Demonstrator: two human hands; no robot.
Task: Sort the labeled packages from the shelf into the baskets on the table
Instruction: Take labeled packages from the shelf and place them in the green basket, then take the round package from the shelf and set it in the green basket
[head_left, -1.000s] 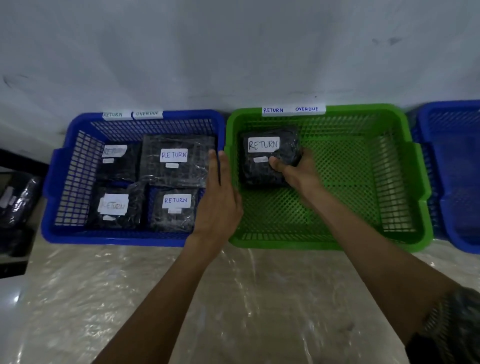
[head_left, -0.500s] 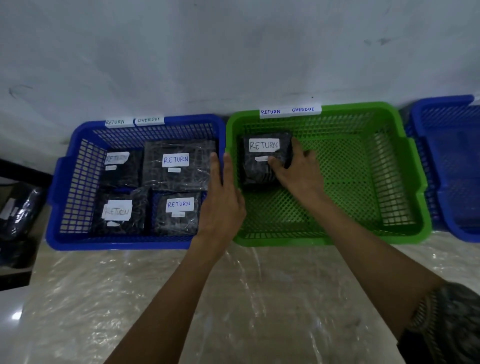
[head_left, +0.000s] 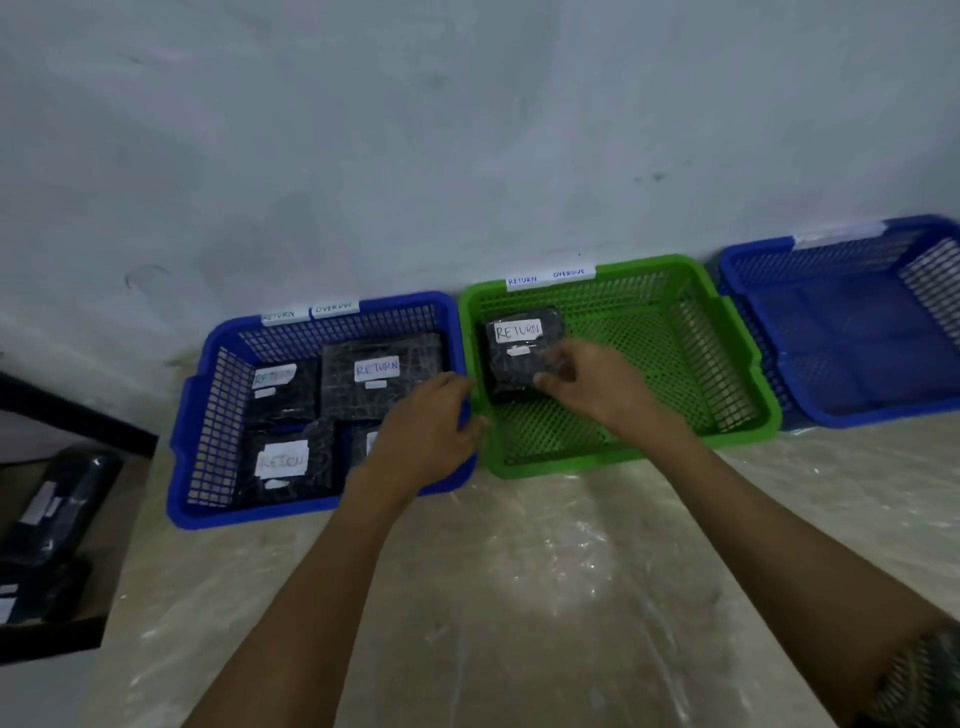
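Note:
A black wrapped package labeled RETURN (head_left: 511, 364) lies flat in the far left corner of the green basket (head_left: 750, 379). My right hand (head_left: 592, 387) is at the package's lower right corner, its loosely curled fingertips touching the wrap. My left hand (head_left: 426, 434) hovers over the right rim of the left blue basket (head_left: 205, 374), fingers relaxed and holding nothing. That blue basket holds several black packages labeled RETURN (head_left: 379, 387); my left hand partly hides one. Both baskets carry RETURN and OVERDUE tags on their back rims.
A second blue basket (head_left: 852, 418) stands to the right of the green one, with nothing visible in it. At the far left a dark shelf (head_left: 78, 639) holds more dark labeled packages (head_left: 57, 509). The table is covered in wrinkled clear plastic (head_left: 545, 571). A wall rises directly behind the baskets.
My right hand has slid back off the top of the package to its lower right corner. My left hand's fingers have curled a little. The view has swung left, showing more of the shelf.

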